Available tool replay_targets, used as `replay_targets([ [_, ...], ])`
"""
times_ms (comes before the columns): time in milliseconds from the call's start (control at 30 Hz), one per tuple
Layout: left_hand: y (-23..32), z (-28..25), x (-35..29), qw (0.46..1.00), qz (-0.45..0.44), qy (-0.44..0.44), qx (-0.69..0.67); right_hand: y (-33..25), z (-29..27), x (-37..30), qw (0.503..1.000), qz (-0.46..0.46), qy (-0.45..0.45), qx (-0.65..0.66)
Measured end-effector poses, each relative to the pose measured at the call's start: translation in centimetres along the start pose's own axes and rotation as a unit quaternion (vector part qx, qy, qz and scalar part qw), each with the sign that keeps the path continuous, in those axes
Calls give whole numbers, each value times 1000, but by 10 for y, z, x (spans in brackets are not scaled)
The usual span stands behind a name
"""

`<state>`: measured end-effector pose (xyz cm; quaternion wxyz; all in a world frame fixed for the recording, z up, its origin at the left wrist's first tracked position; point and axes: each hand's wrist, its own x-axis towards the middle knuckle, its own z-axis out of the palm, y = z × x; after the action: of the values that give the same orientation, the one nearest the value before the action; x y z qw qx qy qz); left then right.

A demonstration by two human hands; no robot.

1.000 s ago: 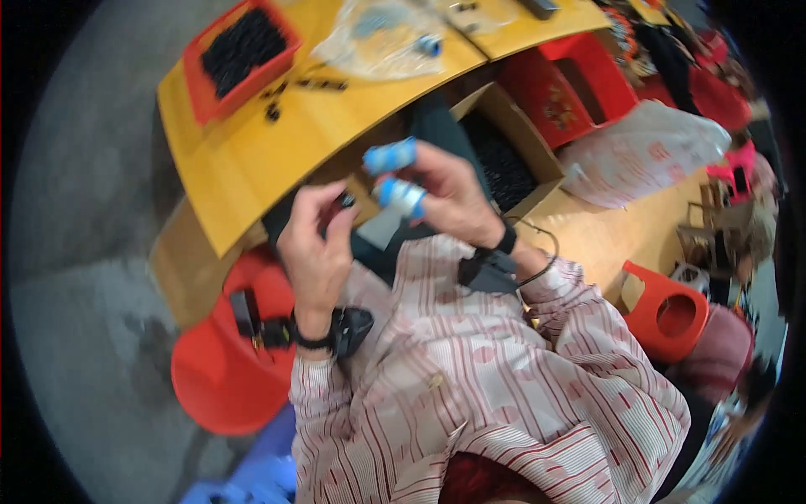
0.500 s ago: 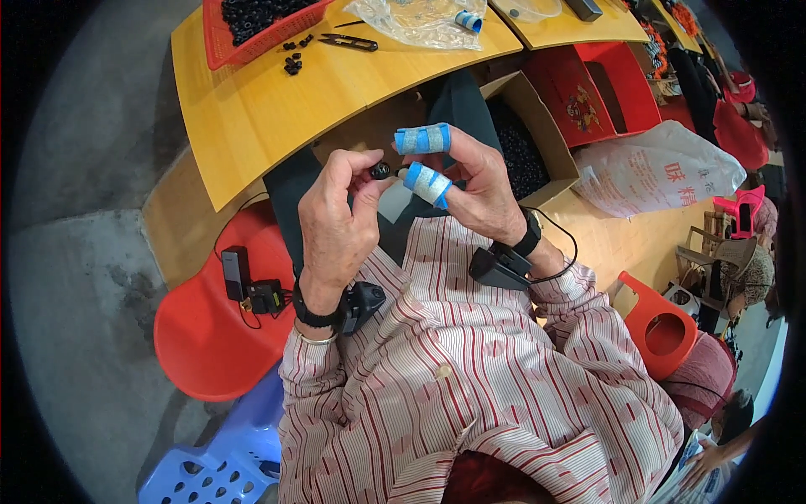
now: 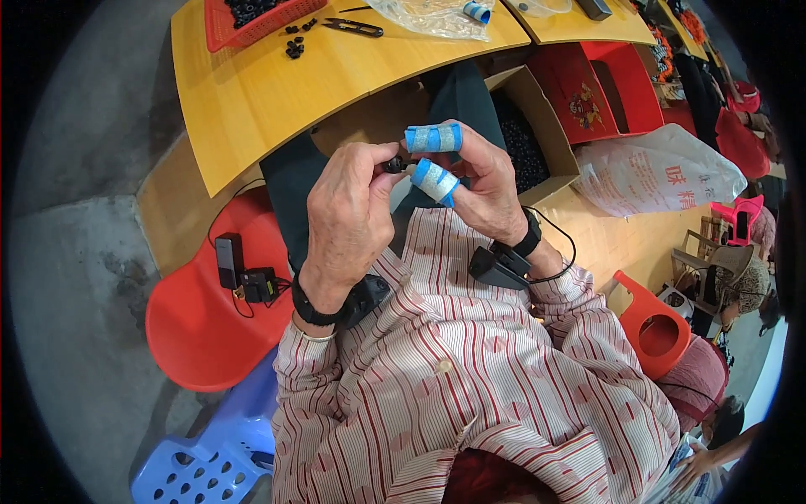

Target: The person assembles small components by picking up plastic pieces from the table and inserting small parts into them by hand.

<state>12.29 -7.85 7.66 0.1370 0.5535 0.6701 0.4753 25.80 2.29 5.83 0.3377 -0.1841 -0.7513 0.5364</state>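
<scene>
A small round black part (image 3: 393, 165) sits between the thumb and forefinger of my left hand (image 3: 346, 202), above my lap. My right hand (image 3: 489, 186) meets it from the right, its thumb and forefinger wrapped in blue and grey tape (image 3: 433, 138). The right fingertips come together at the part's edge; whatever they pinch is too small to make out. On the yellow table (image 3: 277, 109) ahead lie several loose black parts (image 3: 295, 49) and black thread snips (image 3: 354, 28). A red basket (image 3: 245, 39) at the table's far left holds more black parts.
Right of my knees stands an open cardboard box (image 3: 556, 139) of black parts, beside a red box (image 3: 579, 97) and a white plastic bag (image 3: 655, 168). A red stool (image 3: 197, 328) carrying black devices (image 3: 229, 260) and a blue stool (image 3: 210, 449) are left. Another person's arm (image 3: 709, 459) shows lower right.
My left hand has shifted slightly right and up, turning so more of its back shows. The black part is now closer to my right fingertips and more covered. The view has tilted slightly.
</scene>
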Motion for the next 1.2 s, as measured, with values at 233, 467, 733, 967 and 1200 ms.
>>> replay_targets([
  [233,-3,-1,-1,996,78,2,46,3,1,-3,1000,1,-8,6],
  [467,-7,1,-4,996,77,-16,38,-2,0,-7,938,227,-15,261],
  [733,-10,4,-7,997,53,-39,46,6,0,-12,946,215,-25,241],
  [967,-8,4,-7,997,28,-52,49,10,1,-11,914,253,-20,317],
  [1200,-7,4,-8,998,-13,-65,6,17,-2,-11,866,269,-42,419],
])
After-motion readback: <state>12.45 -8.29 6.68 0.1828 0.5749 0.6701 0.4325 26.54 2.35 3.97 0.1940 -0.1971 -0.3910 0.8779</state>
